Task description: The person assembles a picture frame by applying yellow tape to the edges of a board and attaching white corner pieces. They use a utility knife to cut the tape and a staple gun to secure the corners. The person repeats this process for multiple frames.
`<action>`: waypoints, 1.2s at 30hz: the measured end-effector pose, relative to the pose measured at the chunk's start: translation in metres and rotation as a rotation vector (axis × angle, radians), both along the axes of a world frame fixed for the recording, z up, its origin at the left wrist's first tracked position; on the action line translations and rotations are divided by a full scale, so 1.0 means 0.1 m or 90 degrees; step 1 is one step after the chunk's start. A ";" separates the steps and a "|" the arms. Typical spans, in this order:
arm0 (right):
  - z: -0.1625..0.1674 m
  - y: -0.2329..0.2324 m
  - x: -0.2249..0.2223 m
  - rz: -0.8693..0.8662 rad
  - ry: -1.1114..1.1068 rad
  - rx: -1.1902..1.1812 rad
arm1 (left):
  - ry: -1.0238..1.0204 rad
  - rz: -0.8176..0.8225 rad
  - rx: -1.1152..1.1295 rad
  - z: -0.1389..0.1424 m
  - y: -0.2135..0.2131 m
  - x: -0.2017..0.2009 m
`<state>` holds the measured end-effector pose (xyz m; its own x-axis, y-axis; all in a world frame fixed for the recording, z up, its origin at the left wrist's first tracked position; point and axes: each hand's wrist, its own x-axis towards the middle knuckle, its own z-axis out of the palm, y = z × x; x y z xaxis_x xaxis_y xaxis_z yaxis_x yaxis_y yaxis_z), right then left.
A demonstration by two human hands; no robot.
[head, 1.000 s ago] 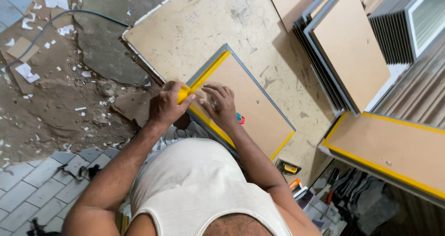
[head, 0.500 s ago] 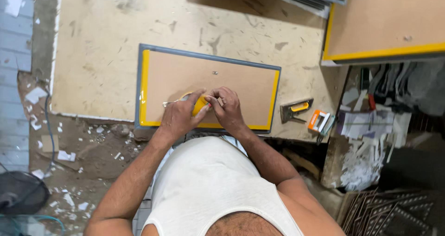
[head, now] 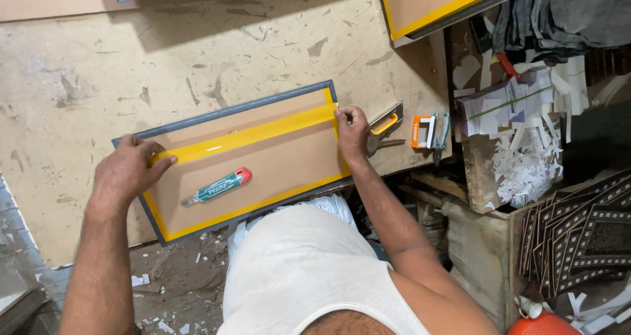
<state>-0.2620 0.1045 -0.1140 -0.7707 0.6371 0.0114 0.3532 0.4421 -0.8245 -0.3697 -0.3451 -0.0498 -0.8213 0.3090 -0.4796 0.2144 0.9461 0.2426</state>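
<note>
Utility knife [head: 217,187]: green, red-tipped, lying on the frame's brown backing.
Picture frame [head: 240,161]: grey-edged, yellow-taped, flat on the scuffed worktable [head: 98,78].
Tape strip [head: 246,136]: yellow, stretched across the frame.
Left hand [head: 125,170]: fingers pressing the strip's left end.
Right hand [head: 351,130]: pinching its right end.

The frame [head: 135,211] is grey-blue around a plain tan backing board [head: 276,164], with bright yellow tape [head: 250,136] across it and yellow along the edges too. The knife [head: 217,187] lying on it is green with a red tip and silvery blade. The worktop [head: 197,52] is pale beige, all scuffed and blotchy, and the small box [head: 422,131] is orange and white.
</note>
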 end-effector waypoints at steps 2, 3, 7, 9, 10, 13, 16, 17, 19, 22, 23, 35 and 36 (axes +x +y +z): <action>-0.01 -0.04 -0.12 0.028 0.014 0.058 | 0.009 0.015 -0.030 -0.11 0.07 -0.11; 0.00 -0.04 -0.21 0.018 0.008 0.058 | 0.014 0.022 -0.045 -0.17 0.12 -0.19; 0.05 0.01 -0.51 -0.005 -0.016 0.043 | -0.014 0.023 -0.082 -0.27 0.30 -0.45; 0.07 0.04 -0.60 -0.007 -0.022 0.035 | -0.056 0.035 -0.127 -0.26 0.39 -0.52; 0.07 0.06 -0.63 -0.008 -0.021 0.035 | -0.074 0.043 -0.137 -0.25 0.45 -0.55; 0.08 0.11 -0.69 -0.020 -0.057 0.006 | -0.117 0.079 -0.166 -0.23 0.57 -0.61; 0.07 0.13 -0.71 -0.026 -0.067 -0.010 | -0.129 0.098 -0.185 -0.24 0.64 -0.66; 0.06 0.13 -0.71 -0.024 -0.061 -0.009 | -0.123 0.093 -0.186 -0.24 0.64 -0.67; 0.04 0.15 -0.71 -0.025 -0.064 -0.008 | -0.119 0.085 -0.187 -0.27 0.65 -0.68; 0.01 0.17 -0.72 -0.021 -0.051 0.004 | -0.117 0.082 -0.187 -0.31 0.64 -0.72; 0.00 0.18 -0.73 -0.019 -0.045 0.010 | -0.118 0.082 -0.189 -0.32 0.65 -0.73; 0.03 0.09 -0.76 -0.030 -0.140 0.003 | -0.105 0.067 -0.192 -0.36 0.69 -0.77; 0.04 0.02 -0.75 0.011 -0.134 0.112 | -0.102 0.067 -0.189 -0.36 0.69 -0.76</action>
